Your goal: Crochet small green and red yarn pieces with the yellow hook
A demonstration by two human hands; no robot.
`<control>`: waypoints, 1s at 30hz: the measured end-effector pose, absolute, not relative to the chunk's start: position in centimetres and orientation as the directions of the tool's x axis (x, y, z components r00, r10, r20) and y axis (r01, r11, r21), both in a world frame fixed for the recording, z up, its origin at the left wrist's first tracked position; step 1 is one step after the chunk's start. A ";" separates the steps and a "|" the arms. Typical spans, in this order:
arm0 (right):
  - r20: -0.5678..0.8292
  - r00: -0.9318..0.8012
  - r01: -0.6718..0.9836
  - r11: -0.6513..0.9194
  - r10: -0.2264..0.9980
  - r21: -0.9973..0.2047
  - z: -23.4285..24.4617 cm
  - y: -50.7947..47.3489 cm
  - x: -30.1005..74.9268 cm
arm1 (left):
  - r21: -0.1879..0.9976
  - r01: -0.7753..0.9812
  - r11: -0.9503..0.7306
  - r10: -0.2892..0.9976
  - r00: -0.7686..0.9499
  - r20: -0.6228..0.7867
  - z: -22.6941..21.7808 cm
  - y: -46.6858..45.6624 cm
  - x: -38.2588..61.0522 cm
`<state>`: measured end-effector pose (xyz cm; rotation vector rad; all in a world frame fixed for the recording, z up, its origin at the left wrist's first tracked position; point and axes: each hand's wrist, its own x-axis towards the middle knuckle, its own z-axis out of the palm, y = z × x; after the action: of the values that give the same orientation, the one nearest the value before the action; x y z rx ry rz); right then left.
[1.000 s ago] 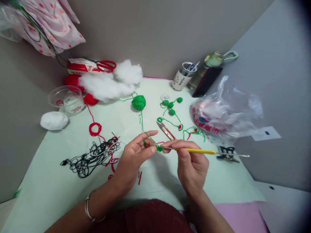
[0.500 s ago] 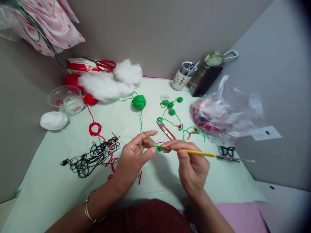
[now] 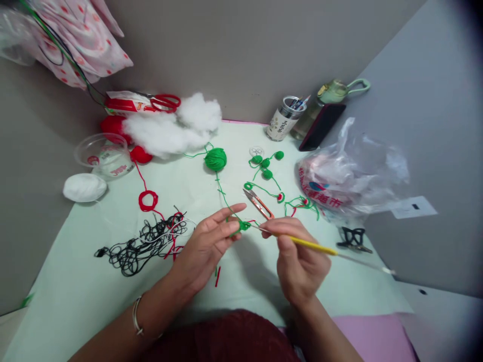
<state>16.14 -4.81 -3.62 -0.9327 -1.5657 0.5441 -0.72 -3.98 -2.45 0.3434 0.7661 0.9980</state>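
Note:
Between thumb and fingers, my left hand (image 3: 209, 241) pinches a small green crochet piece (image 3: 244, 226). A green strand runs from it up to the green yarn ball (image 3: 215, 159). My right hand (image 3: 302, 256) grips a crochet hook (image 3: 311, 245) by its yellow handle; the thin metal tip meets the green piece, and the far metal end points right. A bit of red yarn shows beside the piece. Just beyond my fingers lie orange-handled thread snips (image 3: 259, 203). How the hook's tip sits in the stitches is too small to tell.
Tangled black yarn (image 3: 132, 249) and a red yarn ring (image 3: 148, 200) lie left. White stuffing (image 3: 166, 133), a clear tub (image 3: 103, 153) and red scissors (image 3: 166, 102) sit behind. At right are small green balls (image 3: 267, 173), a plastic bag (image 3: 350, 173), a pen can (image 3: 283, 119) and a black clip (image 3: 353, 237).
My left fingers have shifted their hold, leaving more of the green piece showing. The hook has tilted, its far end dropping lower, and the strand to the ball hangs at a new slant.

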 end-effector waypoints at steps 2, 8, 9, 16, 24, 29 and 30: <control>0.513 0.047 0.111 0.506 0.857 -0.855 -3.2 -4.4 15.9 | 0.639 -0.612 0.466 0.883 0.269 -0.385 -2.5 -4.0 -0.8; 0.474 -0.003 0.148 0.469 0.881 -0.871 -3.1 -4.3 15.3 | 0.742 -0.537 0.402 0.915 0.265 -0.304 -3.0 -4.3 -0.3; 0.500 -0.025 0.202 0.494 0.866 -0.846 -3.2 -4.4 15.3 | 0.747 -0.533 0.396 0.918 0.248 -0.310 -3.1 -4.4 -0.2; 0.613 -0.099 0.412 0.592 0.784 -0.692 -3.7 -5.0 16.1 | 0.575 -0.614 0.541 0.838 0.338 -0.428 -2.7 -3.8 -0.2; 0.408 0.024 0.061 0.406 0.913 -0.912 -3.6 -4.2 15.5 | 0.729 -0.578 0.366 0.928 0.165 -0.335 -3.0 -4.3 0.1; 0.382 0.072 0.048 0.379 0.921 -0.924 -4.1 -4.2 15.4 | 0.737 -0.558 0.382 0.923 0.195 -0.331 -2.9 -4.4 0.2; 0.377 0.084 0.047 0.374 0.923 -0.926 -4.1 -4.2 15.5 | 0.731 -0.561 0.388 0.920 0.192 -0.341 -2.8 -4.4 0.1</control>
<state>15.45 -4.20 -4.06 -0.9842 -1.3216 0.8436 0.11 -4.38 -2.80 0.5068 0.8540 1.1041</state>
